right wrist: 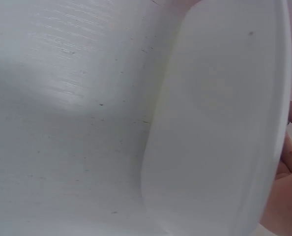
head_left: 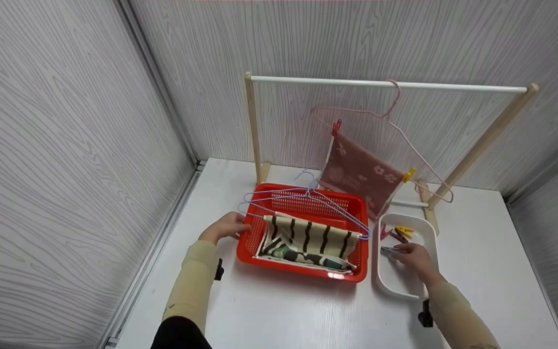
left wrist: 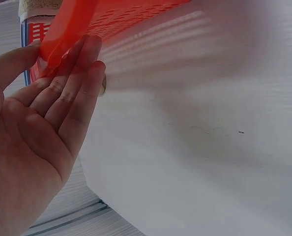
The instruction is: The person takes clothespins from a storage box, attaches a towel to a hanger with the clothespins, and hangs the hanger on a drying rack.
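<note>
My left hand (head_left: 225,226) holds the left rim of the red basket (head_left: 244,249); in the left wrist view the thumb is at the rim and the fingers (left wrist: 70,93) reach beneath it, fairly straight. Inside the basket lies a cream towel with dark stripes and a green-brown pattern (head_left: 317,237), draped over blue wire hangers (head_left: 339,209). Over the white tray (head_left: 400,283), my right hand (head_left: 415,259) pinches a grey clothespin (head_left: 388,250). Yellow (head_left: 405,230), dark and pinkish-red clothespins lie beyond it. In the right wrist view the tray wall (right wrist: 210,123) hides most of that hand.
Behind stands a wooden rack with a white bar (head_left: 317,81). From it hangs a pink hanger (head_left: 419,152) with a pink towel (head_left: 356,172), clipped by a red clothespin (head_left: 336,128) and a yellow clothespin (head_left: 409,175). Wood-grain walls enclose the white table (head_left: 279,315).
</note>
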Demonstrator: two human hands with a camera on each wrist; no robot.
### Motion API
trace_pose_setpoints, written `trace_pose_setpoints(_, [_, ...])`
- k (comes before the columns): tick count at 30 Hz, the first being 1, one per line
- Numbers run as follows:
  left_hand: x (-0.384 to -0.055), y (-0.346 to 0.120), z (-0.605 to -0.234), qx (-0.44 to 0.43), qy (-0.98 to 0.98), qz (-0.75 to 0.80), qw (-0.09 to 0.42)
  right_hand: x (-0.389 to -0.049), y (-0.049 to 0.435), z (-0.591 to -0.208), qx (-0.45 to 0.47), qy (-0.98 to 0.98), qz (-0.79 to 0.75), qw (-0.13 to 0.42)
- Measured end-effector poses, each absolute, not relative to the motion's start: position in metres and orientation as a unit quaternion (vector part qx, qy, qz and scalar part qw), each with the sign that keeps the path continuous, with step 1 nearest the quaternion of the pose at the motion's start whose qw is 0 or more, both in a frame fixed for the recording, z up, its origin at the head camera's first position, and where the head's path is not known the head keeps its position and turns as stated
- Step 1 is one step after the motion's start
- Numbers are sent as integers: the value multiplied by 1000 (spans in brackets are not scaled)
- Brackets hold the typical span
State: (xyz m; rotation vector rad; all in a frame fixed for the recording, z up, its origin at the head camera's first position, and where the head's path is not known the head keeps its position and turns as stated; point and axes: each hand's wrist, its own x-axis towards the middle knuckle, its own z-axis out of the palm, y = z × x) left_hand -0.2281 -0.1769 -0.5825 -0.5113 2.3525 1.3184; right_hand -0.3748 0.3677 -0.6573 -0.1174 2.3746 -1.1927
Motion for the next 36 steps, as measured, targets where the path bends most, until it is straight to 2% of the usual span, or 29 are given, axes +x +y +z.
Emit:
trace_pose_setpoints(13, [-226, -177, -585, -207, 836, 470, 192, -378, 373, -654, -47, 861, -444, 243])
trace_pose_setpoints(24, [-229, -178, -588, -170, 841, 477, 191, -378, 377, -646, -81, 838, -484, 240])
trace_pose_setpoints(36, [-227, -176, -588, -197, 835, 479, 187, -379, 379, -637, -78, 838, -479, 249])
